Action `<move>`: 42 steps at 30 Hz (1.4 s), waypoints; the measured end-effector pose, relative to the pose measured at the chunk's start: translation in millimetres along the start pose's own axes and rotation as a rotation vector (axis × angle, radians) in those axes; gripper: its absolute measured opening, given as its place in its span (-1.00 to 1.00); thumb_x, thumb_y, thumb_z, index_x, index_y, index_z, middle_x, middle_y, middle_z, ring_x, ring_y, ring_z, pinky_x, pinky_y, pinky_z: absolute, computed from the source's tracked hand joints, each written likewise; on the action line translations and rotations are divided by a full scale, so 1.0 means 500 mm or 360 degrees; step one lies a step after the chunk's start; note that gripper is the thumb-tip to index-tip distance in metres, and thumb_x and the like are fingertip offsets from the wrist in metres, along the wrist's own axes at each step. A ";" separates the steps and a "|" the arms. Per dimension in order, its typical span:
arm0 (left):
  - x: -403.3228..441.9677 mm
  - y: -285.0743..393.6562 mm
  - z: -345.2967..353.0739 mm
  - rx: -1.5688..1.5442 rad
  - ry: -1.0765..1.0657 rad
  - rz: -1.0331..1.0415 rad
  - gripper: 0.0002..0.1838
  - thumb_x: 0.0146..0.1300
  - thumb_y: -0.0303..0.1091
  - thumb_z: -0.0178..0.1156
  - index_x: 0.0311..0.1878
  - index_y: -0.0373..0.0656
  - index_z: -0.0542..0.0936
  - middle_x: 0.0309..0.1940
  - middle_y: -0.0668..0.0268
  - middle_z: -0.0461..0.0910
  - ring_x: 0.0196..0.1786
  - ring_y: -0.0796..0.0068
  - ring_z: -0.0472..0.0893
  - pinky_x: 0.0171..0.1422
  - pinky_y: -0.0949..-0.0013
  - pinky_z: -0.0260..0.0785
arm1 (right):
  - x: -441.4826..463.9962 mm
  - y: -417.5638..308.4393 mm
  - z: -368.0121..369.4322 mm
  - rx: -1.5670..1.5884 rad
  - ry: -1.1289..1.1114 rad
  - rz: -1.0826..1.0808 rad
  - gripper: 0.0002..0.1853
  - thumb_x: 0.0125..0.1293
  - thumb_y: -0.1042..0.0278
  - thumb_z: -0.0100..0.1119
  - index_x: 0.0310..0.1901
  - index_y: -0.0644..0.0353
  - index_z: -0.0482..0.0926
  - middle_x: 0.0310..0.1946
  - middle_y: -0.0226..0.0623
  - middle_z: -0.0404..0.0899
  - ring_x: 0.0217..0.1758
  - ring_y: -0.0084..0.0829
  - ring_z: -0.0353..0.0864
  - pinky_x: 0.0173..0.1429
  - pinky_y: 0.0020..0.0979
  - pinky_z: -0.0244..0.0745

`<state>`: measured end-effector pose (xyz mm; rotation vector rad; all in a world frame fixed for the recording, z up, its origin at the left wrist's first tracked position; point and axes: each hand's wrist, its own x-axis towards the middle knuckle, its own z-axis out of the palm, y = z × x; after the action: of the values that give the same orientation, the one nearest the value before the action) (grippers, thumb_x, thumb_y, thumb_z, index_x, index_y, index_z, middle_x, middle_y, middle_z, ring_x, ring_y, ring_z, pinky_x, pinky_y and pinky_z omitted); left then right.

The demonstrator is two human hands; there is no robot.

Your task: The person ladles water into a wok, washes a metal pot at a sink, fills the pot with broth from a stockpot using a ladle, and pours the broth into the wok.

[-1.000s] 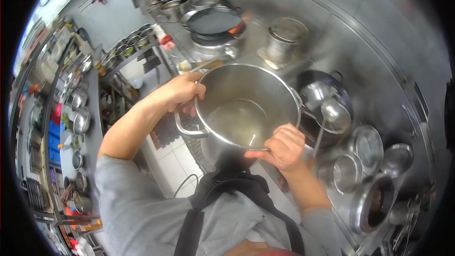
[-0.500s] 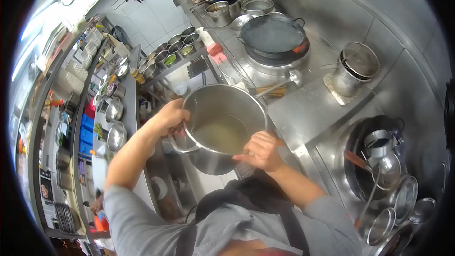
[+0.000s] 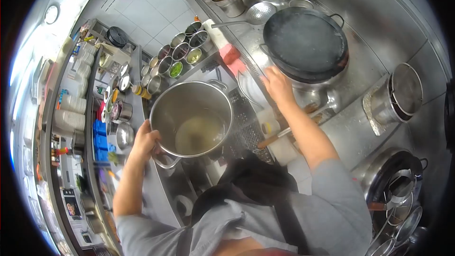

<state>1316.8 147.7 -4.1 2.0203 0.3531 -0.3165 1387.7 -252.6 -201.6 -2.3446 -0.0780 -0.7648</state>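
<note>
A large stainless steel stockpot (image 3: 159,109), with pale liquid at its bottom, tilts towards me left of centre. My left hand (image 3: 148,141) is closed on it at its near left side, by the rim and loop handle. Away from the pot, my right hand (image 3: 279,87) is over the front edge of the stove, holding nothing that I can see, fingers partly spread. It is nearest to a black wok (image 3: 305,38) with a steaming, dark surface. A pink and red cloth (image 3: 231,57) lies to the left of that hand.
Steel containers of ingredients (image 3: 176,69) stand beyond the pot. A perforated skimmer (image 3: 260,13) rests left of the wok. Below my right forearm lies a wooden-handled ladle (image 3: 284,133). A strainer sits on a steel pot (image 3: 383,106) at right; shelves line the left.
My right hand has let go of the pot rim and moved up and right towards the wok. The pot has shifted left with my left hand; the view has turned.
</note>
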 end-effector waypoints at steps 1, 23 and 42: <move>0.025 0.022 -0.012 0.0037 -0.0023 -0.0024 -0.54 0.04 -0.66 0.03 0.09 -0.34 0.39 -0.38 0.15 0.53 -0.66 0.40 0.49 -0.76 0.42 0.27 | 0.041 0.020 0.043 0.0001 0.0006 0.0011 -0.78 0.28 0.25 0.26 -0.19 0.23 0.61 -0.15 -0.19 0.62 -0.18 -0.11 0.70 -0.12 -0.18 0.59; 0.738 0.255 -0.053 0.0375 -0.0614 0.0352 -0.53 0.03 -0.68 0.05 0.09 -0.32 0.42 -0.34 0.14 0.56 -0.68 0.45 0.48 -0.73 0.42 0.26 | 0.197 0.141 0.301 -0.0618 -0.0101 0.0835 -0.75 0.40 0.26 0.04 -0.23 0.26 0.63 -0.25 0.01 0.64 -0.24 0.03 0.71 -0.15 -0.02 0.62; 0.873 0.640 0.407 0.1759 -0.0427 0.1343 -0.68 0.16 -0.46 -0.01 -0.02 -0.38 0.44 -0.57 0.05 0.58 -0.76 0.29 0.53 -0.76 0.25 0.30 | -0.260 -0.027 0.016 -0.0057 0.0558 0.1406 -0.80 0.31 0.39 0.25 -0.11 0.31 0.67 -0.36 -0.06 0.66 -0.37 -0.14 0.66 -0.27 -0.30 0.54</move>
<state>1826.2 -125.6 4.1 2.8850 -1.0579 -0.2479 1280.6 -219.0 -269.5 -1.9313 1.0472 -0.6837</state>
